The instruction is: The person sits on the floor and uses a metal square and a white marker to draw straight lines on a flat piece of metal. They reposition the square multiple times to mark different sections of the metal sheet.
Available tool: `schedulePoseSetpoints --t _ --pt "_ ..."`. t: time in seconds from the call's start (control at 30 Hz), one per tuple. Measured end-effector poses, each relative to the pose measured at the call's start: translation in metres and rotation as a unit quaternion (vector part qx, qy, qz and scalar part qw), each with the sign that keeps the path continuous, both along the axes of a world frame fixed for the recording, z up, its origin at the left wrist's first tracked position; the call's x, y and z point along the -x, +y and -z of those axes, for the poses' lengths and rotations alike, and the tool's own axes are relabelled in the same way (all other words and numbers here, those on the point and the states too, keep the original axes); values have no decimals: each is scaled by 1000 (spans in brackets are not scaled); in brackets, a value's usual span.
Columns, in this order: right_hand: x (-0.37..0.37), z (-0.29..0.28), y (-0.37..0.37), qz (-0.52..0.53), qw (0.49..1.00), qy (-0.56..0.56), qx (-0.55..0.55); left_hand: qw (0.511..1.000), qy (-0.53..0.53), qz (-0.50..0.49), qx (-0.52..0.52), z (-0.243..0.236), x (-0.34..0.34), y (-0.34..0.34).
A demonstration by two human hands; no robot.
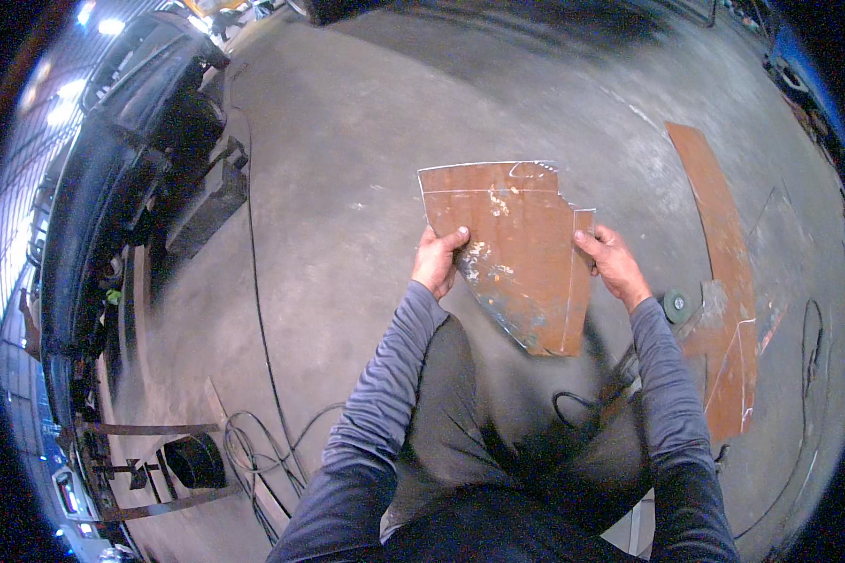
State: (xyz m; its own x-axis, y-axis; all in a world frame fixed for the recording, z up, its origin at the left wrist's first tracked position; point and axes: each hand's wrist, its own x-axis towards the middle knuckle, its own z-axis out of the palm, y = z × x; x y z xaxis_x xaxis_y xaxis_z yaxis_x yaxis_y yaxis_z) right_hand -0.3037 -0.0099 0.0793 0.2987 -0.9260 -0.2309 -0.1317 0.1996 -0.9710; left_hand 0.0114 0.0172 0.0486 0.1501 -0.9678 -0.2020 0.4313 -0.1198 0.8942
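I hold a rusty, irregularly cut piece of sheet metal in front of me with both hands, above a concrete floor. My left hand grips its left edge with the thumb on top. Gripping the right edge, beside a notch cut into the plate, is my right hand. The plate carries scratched white lines and pale paint marks, and tapers to a point at its lower end. Both forearms wear grey long sleeves.
A long curved rusty strip and other cut rusty plates lie on the floor at right, beside a round grinding disc. Black cables run across the floor at left. A dark vehicle stands at far left.
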Motion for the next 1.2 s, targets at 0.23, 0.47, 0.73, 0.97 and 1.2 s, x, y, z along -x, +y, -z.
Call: schedulePoseSetpoints --t 0.23,0.47,0.73,0.97,1.2 --pt "-8 8 -4 -14 1000 9 -15 986 -72 38 -143 15 -14 -16" --pt "-10 -1 1 -34 997 57 -47 984 -100 33 -140 31 -15 -28" --pt "-5 -3 9 -94 973 207 35 988 -135 1 -73 36 -12 -38" --pt "2 28 3 -120 942 289 120 977 -191 3 -95 46 -19 -40" --pt "10 64 7 -133 921 321 178 940 -292 62 -163 59 -22 -37"
